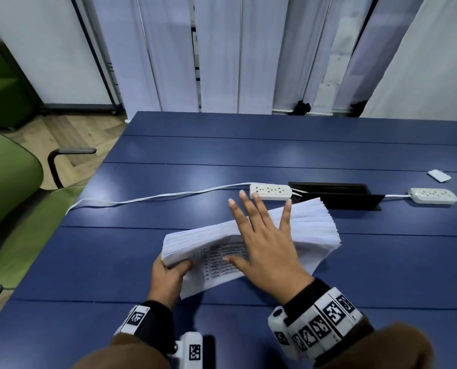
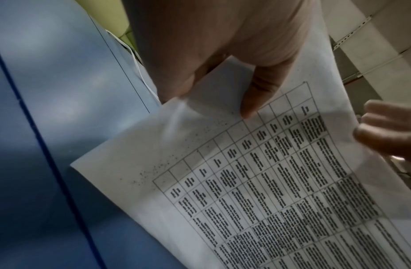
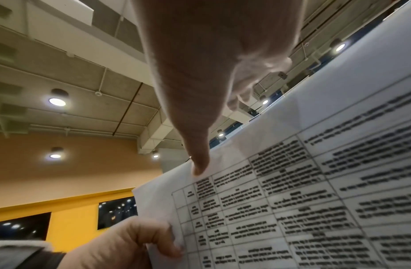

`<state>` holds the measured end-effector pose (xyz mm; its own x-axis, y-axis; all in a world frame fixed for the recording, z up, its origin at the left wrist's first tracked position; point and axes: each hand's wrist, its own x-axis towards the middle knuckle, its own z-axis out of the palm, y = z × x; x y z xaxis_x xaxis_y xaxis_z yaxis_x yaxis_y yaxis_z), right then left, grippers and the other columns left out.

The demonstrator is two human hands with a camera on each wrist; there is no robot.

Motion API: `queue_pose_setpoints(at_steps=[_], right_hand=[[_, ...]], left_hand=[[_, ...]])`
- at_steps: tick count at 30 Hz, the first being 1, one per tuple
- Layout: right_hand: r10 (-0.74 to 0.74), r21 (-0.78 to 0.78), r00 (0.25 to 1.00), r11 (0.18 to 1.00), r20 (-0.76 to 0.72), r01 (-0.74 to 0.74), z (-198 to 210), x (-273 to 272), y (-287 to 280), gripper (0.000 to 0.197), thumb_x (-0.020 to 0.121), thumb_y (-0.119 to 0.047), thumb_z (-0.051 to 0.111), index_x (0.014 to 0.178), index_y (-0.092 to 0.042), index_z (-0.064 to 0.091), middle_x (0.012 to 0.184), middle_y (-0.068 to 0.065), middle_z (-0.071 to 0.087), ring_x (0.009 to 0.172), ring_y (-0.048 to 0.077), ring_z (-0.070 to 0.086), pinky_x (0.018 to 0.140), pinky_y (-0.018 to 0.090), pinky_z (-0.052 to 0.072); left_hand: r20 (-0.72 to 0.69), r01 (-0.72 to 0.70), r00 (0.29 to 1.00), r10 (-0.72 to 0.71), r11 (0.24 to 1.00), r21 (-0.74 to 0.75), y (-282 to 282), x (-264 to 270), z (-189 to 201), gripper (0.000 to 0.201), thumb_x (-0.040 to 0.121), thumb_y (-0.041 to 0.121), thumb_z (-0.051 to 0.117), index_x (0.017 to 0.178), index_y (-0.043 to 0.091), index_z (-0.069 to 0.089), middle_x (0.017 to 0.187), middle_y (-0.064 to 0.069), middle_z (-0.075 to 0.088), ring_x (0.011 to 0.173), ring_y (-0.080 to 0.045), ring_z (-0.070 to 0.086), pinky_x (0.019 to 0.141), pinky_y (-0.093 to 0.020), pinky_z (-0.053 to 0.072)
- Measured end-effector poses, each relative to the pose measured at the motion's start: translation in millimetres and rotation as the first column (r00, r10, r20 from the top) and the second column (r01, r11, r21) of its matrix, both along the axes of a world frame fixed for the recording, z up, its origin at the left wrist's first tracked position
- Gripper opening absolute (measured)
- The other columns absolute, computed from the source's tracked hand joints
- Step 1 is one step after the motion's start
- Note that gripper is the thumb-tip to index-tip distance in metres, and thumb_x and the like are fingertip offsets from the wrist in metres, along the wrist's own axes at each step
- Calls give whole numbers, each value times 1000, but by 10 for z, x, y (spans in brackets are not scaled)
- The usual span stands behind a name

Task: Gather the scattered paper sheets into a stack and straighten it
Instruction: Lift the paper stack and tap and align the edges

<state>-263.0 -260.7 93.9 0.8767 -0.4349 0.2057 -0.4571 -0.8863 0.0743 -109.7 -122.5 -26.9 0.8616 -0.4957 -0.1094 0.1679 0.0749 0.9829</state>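
On the dark blue table (image 1: 110, 262), the left hand (image 1: 168, 278) pinches the near-left corner of the thick fanned stack of white printed paper sheets (image 1: 309, 230), long axis running far-right (edges still splayed); the right hand (image 1: 264, 243) presses flat on top, fingers spread wide.

1. An office or meeting room: a long blue table (image 1: 248, 155) has a black cable hatch (image 1: 336, 194) set into its top.
2. Two white power strips (image 1: 271, 192) lie beside the hatch.
3. A green armchair (image 1: 6, 187) stands at the table's left side.
4. Pale vertical blinds (image 1: 222, 54) hang behind the table.
5. The right wrist view shows recessed ceiling lights (image 3: 57, 102) and exposed ducts.
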Motion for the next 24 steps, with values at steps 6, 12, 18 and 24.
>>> queue_pose_setpoints(at_steps=[6,12,18,24], right_hand=[[82,68,994,995,-75,-77,24,94,-23,104,77,-74,47,154,-20,2,161,4,9,149,22,-4,112,66,0],[96,80,994,992,-49,-92,-22,57,-52,101,77,-80,40,152,-19,12,158,5,23,149,21,10,114,61,4],[72,31,997,997,-7,-72,-19,44,-59,98,79,-75,44,153,-17,14,159,5,21,149,22,11,113,64,5],[84,-12,994,996,66,-84,12,83,-128,89,79,-72,48,146,-16,33,144,5,45,142,26,32,111,66,13]], left_hand=[[0,-15,1000,15,1000,6,0,-12,-7,48,54,6,64,101,-4,66,89,-9,71,84,-21,65,80,-33,53],[-1,-20,1000,20,1000,14,-11,-27,16,43,55,5,61,97,-2,66,81,-1,72,77,-13,65,73,-24,53],[-25,-13,1000,13,1000,5,-7,-23,16,43,56,5,62,98,0,67,82,2,73,77,-9,66,71,-17,54],[-14,7,1000,-6,1000,6,-12,-31,30,49,56,4,61,103,-4,65,88,-6,70,78,-12,65,69,-16,53]])
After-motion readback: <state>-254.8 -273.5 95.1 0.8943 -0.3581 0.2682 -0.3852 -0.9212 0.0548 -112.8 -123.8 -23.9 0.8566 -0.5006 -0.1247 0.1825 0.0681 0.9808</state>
